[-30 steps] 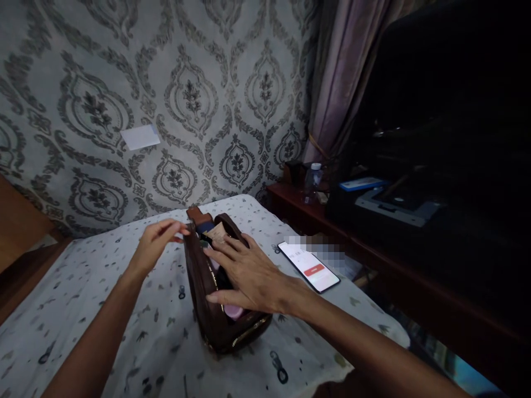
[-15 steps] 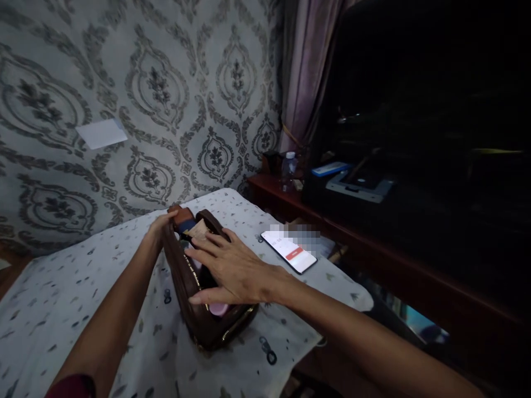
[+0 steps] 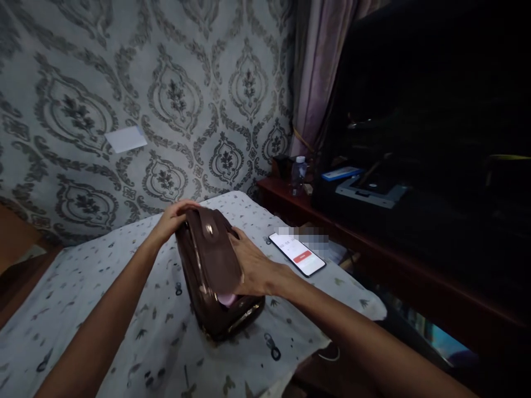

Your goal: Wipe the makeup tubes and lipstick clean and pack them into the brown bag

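Observation:
A dark brown bag [image 3: 218, 262] with a gold zip lies on the patterned white cloth. Its flap, with a metal clasp near the far end, covers most of the opening. Something pink [image 3: 227, 299] shows at the near end of the opening. My left hand [image 3: 176, 218] rests on the bag's far left corner, its fingers bent over the edge. Against the right side of the flap is my right hand [image 3: 251, 265], with its fingers partly hidden by the flap, so their grip cannot be made out.
To the right of the bag lies a lit phone [image 3: 296, 254] on the cloth [image 3: 166, 342]. Beyond stand a reddish-brown table [image 3: 286, 196] and a plastic bottle [image 3: 298, 176]. A pale card [image 3: 125, 139] is on the patterned wall.
The brown flap now lies over the bag's opening, hiding most of the contents. My right hand has moved from above the opening to the flap's right side. The view has shifted slightly left.

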A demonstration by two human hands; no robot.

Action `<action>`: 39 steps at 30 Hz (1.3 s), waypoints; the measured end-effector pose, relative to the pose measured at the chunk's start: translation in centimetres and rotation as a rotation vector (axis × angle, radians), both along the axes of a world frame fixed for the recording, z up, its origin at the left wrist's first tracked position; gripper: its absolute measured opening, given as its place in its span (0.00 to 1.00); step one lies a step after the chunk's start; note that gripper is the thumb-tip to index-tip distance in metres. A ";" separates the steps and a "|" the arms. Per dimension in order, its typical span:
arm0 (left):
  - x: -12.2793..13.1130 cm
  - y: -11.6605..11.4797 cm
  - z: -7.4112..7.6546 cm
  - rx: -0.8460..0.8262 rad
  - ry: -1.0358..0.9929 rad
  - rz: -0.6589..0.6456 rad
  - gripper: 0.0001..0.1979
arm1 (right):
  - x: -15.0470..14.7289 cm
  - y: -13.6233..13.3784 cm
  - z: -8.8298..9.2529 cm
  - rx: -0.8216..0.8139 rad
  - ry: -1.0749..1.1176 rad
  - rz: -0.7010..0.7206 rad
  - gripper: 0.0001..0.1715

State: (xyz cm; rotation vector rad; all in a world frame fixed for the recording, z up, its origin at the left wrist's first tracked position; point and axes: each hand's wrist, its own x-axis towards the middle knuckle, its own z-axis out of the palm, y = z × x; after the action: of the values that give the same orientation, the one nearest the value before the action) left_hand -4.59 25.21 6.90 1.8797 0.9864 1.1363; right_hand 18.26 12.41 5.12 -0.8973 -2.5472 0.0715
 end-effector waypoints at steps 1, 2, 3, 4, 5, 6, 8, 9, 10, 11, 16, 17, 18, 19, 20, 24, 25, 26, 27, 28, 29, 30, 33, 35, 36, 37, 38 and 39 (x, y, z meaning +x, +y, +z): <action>0.0 -0.4 0.3 0.025 0.094 -0.039 0.17 | 0.1 0.2 -0.2 0.003 0.000 0.015 0.45; -0.1 -0.8 0.5 0.055 0.195 -0.081 0.16 | 0.2 0.4 -0.4 0.005 0.003 0.027 0.44; -0.1 -1.1 0.7 0.093 0.300 -0.122 0.17 | 0.4 0.5 -0.6 0.008 0.009 0.038 0.43; -0.1 -1.5 0.9 0.130 0.392 -0.152 0.18 | 0.5 0.7 -0.8 0.011 0.020 0.046 0.43; -0.1 -1.9 1.0 0.158 0.458 -0.172 0.20 | 0.6 0.8 -1.0 0.013 0.033 0.057 0.43; -0.2 -2.3 1.1 0.178 0.490 -0.180 0.21 | 0.8 0.9 -1.3 0.013 0.045 0.070 0.43; -0.1 -3.5 1.2 0.221 0.529 -0.186 0.23 | 1.1 0.9 -1.6 0.014 0.074 0.083 0.44; -0.1 -4.3 1.3 0.254 0.542 -0.185 0.24 | 1.3 0.9 -1.8 0.009 0.087 0.086 0.46; 0.0 -5.2 1.3 0.297 0.551 -0.179 0.25 | 1.4 0.9 -1.8 0.001 0.103 0.085 0.47; 0.1 -6.3 1.4 0.345 0.557 -0.169 0.26 | 1.6 0.8 -1.8 -0.011 0.121 0.081 0.49; 1.4 -12.5 0.9 0.577 0.624 -0.107 0.29 | 2.3 0.4 -1.8 -0.081 0.238 0.105 0.50; 1.8 -13.4 0.6 0.624 0.656 -0.089 0.28 | 2.4 0.2 -1.9 -0.084 0.270 0.113 0.52; 2.1 -14.0 0.2 0.666 0.683 -0.071 0.27 | 2.5 0.1 -2.0 -0.086 0.303 0.118 0.55; 2.4 -14.5 -0.3 0.700 0.702 -0.053 0.26 | 2.6 -0.1 -2.1 -0.091 0.333 0.122 0.58; 2.6 -14.6 -0.7 0.725 0.709 -0.036 0.25 | 2.8 -0.4 -2.1 -0.098 0.356 0.130 0.61; 2.9 -14.3 -2.0 0.774 0.625 0.024 0.24 | 3.4 -1.6 -1.7 -0.118 0.384 0.155 0.60; 2.8 -14.2 -2.1 0.780 0.597 0.034 0.24 | 3.5 -1.9 -1.6 -0.115 0.380 0.150 0.56; 2.8 -14.1 -2.2 0.782 0.575 0.041 0.24 | 3.7 -2.2 -1.6 -0.113 0.373 0.136 0.52; 2.7 -14.2 -2.2 0.776 0.563 0.045 0.24 | 3.8 -2.6 -1.7 -0.113 0.364 0.113 0.46; 2.6 -14.3 -2.3 0.765 0.560 0.047 0.24 | 3.9 -2.9 -1.9 -0.113 0.368 0.075 0.40; 2.6 -14.4 -2.3 0.748 0.567 0.048 0.24 | 4.0 -3.3 -2.2 -0.114 0.394 0.022 0.34; 2.5 -14.6 -2.3 0.727 0.579 0.049 0.25 | 4.0 -3.8 -2.6 -0.116 0.441 -0.041 0.30; 2.5 -15.0 -2.6 0.679 0.614 0.062 0.25 | 3.3 -5.3 -3.5 -0.128 0.631 -0.223 0.25; 2.6 -15.2 -2.8 0.665 0.629 0.076 0.26 | 2.5 -6.2 -4.0 -0.111 0.674 -0.282 0.25; 2.7 -15.3 -2.9 0.660 0.638 0.080 0.26 | 2.0 -6.5 -4.1 -0.087 0.650 -0.288 0.27; 2.7 -15.4 -3.1 0.656 0.646 0.082 0.26 | 1.5 -6.6 -4.3 -0.051 0.605 -0.285 0.31; 2.8 -15.6 -3.2 0.653 0.651 0.082 0.27 | 1.0 -6.6 -4.5 -0.007 0.549 -0.278 0.37; 2.9 -15.8 -3.2 0.647 0.654 0.081 0.28 | 0.7 -6.5 -4.7 0.039 0.493 -0.275 0.43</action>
State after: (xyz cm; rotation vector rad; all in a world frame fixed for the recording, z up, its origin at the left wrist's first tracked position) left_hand -1.71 9.44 3.67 2.8724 1.1198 0.9637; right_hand 18.93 5.94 0.43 -1.0556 -1.9519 0.1392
